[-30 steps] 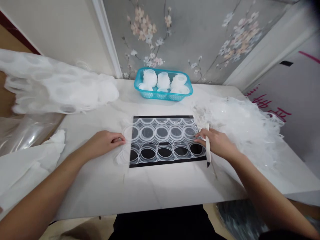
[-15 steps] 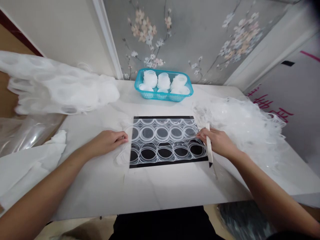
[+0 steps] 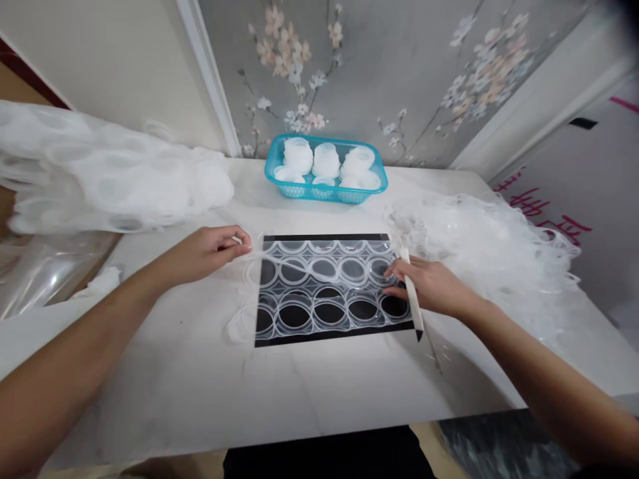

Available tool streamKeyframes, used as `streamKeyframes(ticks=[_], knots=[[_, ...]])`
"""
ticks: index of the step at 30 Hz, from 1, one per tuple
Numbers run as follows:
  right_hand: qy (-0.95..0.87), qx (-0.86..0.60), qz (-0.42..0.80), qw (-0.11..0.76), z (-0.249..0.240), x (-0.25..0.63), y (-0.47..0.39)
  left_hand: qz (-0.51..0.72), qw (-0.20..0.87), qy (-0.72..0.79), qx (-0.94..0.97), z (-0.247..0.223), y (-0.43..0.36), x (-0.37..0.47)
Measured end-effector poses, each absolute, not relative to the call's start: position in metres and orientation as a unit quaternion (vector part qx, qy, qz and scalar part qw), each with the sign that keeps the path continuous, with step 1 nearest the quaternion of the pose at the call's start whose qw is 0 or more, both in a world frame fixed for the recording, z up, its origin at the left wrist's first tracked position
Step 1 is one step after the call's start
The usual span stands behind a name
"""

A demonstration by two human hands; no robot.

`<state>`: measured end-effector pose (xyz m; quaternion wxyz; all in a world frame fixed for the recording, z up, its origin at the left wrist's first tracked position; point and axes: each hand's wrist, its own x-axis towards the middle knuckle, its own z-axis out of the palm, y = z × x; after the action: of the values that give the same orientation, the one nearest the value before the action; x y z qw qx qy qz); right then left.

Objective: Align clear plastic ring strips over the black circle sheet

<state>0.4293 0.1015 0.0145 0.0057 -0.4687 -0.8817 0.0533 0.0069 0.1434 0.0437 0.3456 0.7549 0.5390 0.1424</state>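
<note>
A clear plastic sheet with rows of round white-edged cutouts lies over a black board on the table. At the sheet's left side, my left hand pinches the end of a thin translucent strip, which is raised and runs across the upper rows. My right hand is at the sheet's right edge, thumb and fingertips apart over the end rings. It holds a white flat stick with a dark tip, tip pointing towards me. What kind of tool this is I cannot tell.
Behind the board stands a blue basket with stacks of translucent discs. A heap of perforated plastic sheets covers the right side; a stack of similar sheets is at the left. Clear film hangs near the left edge.
My left hand has moved up and slightly left, raising the strip. The fingers of my right hand have spread over the right-hand rings. The stick stays in that hand.
</note>
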Motion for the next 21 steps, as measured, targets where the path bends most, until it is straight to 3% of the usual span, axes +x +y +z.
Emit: streamKeyframes(ticks=[11, 21], knots=[[-0.877, -0.479, 0.019, 0.023, 0.021, 0.428, 0.110, 0.229, 0.325, 0.578, 0.713, 0.063, 0.164, 0.022], [-0.840, -0.524, -0.125, 0.058, 0.068, 0.415, 0.183, 0.267, 0.308, 0.585, 0.701, 0.062, 0.187, 0.017]])
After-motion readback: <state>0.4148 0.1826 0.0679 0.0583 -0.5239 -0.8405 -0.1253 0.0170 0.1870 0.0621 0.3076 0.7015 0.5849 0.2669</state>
